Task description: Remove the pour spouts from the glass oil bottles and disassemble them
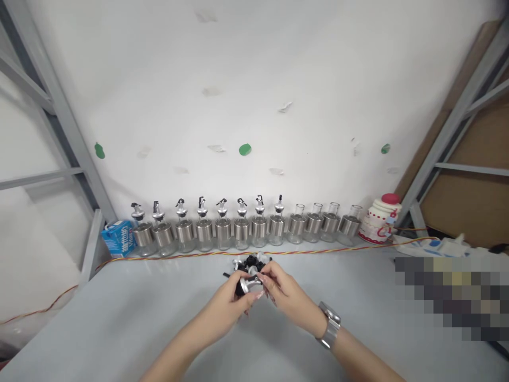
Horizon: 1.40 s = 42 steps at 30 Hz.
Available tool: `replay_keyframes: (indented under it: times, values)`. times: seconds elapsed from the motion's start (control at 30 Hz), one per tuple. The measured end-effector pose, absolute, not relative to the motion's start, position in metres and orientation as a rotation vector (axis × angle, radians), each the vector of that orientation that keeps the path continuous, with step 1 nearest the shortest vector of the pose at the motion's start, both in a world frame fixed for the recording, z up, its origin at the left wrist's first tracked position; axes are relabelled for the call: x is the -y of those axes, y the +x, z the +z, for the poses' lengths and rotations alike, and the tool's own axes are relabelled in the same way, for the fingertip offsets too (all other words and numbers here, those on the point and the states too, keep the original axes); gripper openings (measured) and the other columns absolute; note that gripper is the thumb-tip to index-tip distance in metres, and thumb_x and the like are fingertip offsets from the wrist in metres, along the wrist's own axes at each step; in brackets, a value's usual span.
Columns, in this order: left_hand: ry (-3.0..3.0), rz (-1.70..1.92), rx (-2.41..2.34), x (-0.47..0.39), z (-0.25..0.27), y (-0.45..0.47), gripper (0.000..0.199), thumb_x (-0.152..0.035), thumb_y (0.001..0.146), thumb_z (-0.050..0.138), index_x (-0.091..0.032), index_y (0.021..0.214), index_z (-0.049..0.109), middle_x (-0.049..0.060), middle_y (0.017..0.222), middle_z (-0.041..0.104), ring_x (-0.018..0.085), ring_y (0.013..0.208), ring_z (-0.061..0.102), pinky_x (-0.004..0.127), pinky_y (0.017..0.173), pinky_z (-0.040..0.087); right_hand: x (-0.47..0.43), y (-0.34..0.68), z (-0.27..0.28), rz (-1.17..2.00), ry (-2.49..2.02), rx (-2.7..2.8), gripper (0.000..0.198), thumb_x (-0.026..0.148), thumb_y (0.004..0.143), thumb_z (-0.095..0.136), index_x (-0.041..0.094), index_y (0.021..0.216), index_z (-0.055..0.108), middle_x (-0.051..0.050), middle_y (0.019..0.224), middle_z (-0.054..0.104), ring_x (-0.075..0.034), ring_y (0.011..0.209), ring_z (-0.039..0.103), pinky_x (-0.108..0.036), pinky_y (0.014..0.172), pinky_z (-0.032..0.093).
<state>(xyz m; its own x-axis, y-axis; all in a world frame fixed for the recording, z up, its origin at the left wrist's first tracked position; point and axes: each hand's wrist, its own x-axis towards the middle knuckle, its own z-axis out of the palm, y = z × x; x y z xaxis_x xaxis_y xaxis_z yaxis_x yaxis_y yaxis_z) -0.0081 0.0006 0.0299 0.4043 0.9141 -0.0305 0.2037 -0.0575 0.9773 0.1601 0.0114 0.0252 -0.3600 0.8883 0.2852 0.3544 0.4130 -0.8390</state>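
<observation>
My left hand (234, 297) is closed around a silver and black pour spout (244, 287), holding it tilted over the table. The fingers of my right hand (281, 285) pinch at the spout's narrow tip end, where a small black part shows. Just behind my hands lies a small pile of loose pour spouts (251, 260), partly hidden by my fingers. Along the wall stands a row of glass bottles with metal bands. Those on the left, such as this bottle (242, 229), carry spouts; the ones toward the right, like this open-necked bottle (331, 224), have none.
A blue drink carton (119, 239) stands at the row's left end, a white jar with a red lid (380, 218) at its right. A red and yellow twisted wire (222, 252) runs in front of the bottles. Metal frame posts (75, 122) flank the grey table (131, 313).
</observation>
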Motion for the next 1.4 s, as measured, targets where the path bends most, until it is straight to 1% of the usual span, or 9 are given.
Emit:
replay_keyframes:
  times: [0.2,0.43,0.6,0.73,0.83,0.93,1.17,1.3,1.4]
  values:
    - [1.586,0.796,-0.992,0.005,0.038,-0.007,0.023,-0.039,0.076,0.050,-0.019,0.087,0.047,-0.004,0.066,0.044,0.009,0.055,0.041,0.019,0.052,0.033,-0.007,0.163,0.032,0.735,-1.002,2.052,0.019,0.033,0.089,0.030,0.020,0.081,0.043,0.003,0.066,0.046,-0.011,0.060,0.041,-0.023,0.057,0.035]
    - [1.628,0.791,-0.991,0.009,0.041,-0.006,0.024,-0.043,0.077,0.045,-0.019,0.083,0.047,-0.004,0.065,0.042,0.009,0.055,0.039,0.020,0.052,0.034,-0.008,0.165,0.034,0.560,-1.004,2.120,0.018,0.031,0.088,0.033,0.020,0.081,0.046,0.001,0.067,0.048,-0.012,0.061,0.043,-0.024,0.058,0.035]
    - [1.648,0.766,-0.962,0.008,0.039,-0.007,0.018,-0.036,0.081,0.042,-0.019,0.084,0.047,-0.003,0.064,0.046,0.010,0.059,0.045,0.020,0.055,0.036,-0.007,0.165,0.033,0.623,-0.968,2.115,0.019,0.030,0.088,0.031,0.021,0.079,0.046,0.002,0.067,0.048,-0.011,0.061,0.044,-0.023,0.058,0.034]
    - [1.647,0.756,-0.946,0.011,0.043,-0.006,0.020,-0.037,0.081,0.041,-0.019,0.086,0.047,-0.004,0.064,0.043,0.009,0.057,0.043,0.020,0.053,0.035,-0.009,0.166,0.035,0.713,-0.961,2.044,0.020,0.031,0.088,0.033,0.020,0.076,0.044,0.003,0.064,0.043,-0.010,0.057,0.039,-0.021,0.055,0.032]
    - [1.646,0.749,-0.935,0.015,0.048,-0.004,0.023,-0.040,0.081,0.041,-0.020,0.089,0.047,-0.005,0.064,0.041,0.009,0.056,0.040,0.020,0.052,0.033,-0.008,0.169,0.039,0.739,-0.961,2.037,0.021,0.034,0.087,0.033,0.020,0.076,0.045,0.003,0.064,0.043,-0.011,0.058,0.039,-0.022,0.055,0.033]
    - [1.646,0.759,-0.928,0.018,0.051,-0.003,0.024,-0.041,0.081,0.041,-0.020,0.090,0.047,-0.005,0.065,0.040,0.008,0.056,0.037,0.020,0.051,0.031,-0.006,0.171,0.043,0.703,-0.973,2.093,0.020,0.033,0.088,0.033,0.021,0.077,0.044,0.003,0.065,0.044,-0.011,0.058,0.040,-0.022,0.055,0.033]
    - [1.671,0.760,-0.926,0.018,0.051,-0.004,0.026,-0.042,0.081,0.041,-0.019,0.089,0.048,-0.004,0.066,0.040,0.009,0.058,0.037,0.020,0.052,0.031,-0.005,0.171,0.042,0.486,-1.030,2.260,0.021,0.029,0.088,0.031,0.020,0.070,0.039,0.002,0.063,0.043,-0.012,0.059,0.039,-0.023,0.055,0.030]
    - [1.711,0.728,-0.899,0.020,0.051,-0.004,0.027,-0.043,0.083,0.036,-0.018,0.089,0.046,-0.004,0.066,0.040,0.009,0.059,0.037,0.021,0.056,0.032,-0.005,0.170,0.042,0.510,-0.987,2.260,0.027,0.030,0.089,0.028,0.020,0.066,0.036,0.004,0.060,0.039,-0.011,0.057,0.036,-0.022,0.054,0.030]
    - [1.814,0.708,-0.947,0.022,0.053,-0.004,0.026,-0.041,0.085,0.033,-0.018,0.087,0.046,-0.003,0.070,0.042,0.010,0.063,0.039,0.022,0.060,0.033,-0.004,0.170,0.044,0.576,-0.959,2.222,0.030,0.031,0.090,0.027,0.019,0.064,0.035,0.004,0.060,0.038,-0.010,0.057,0.036,-0.021,0.055,0.030]
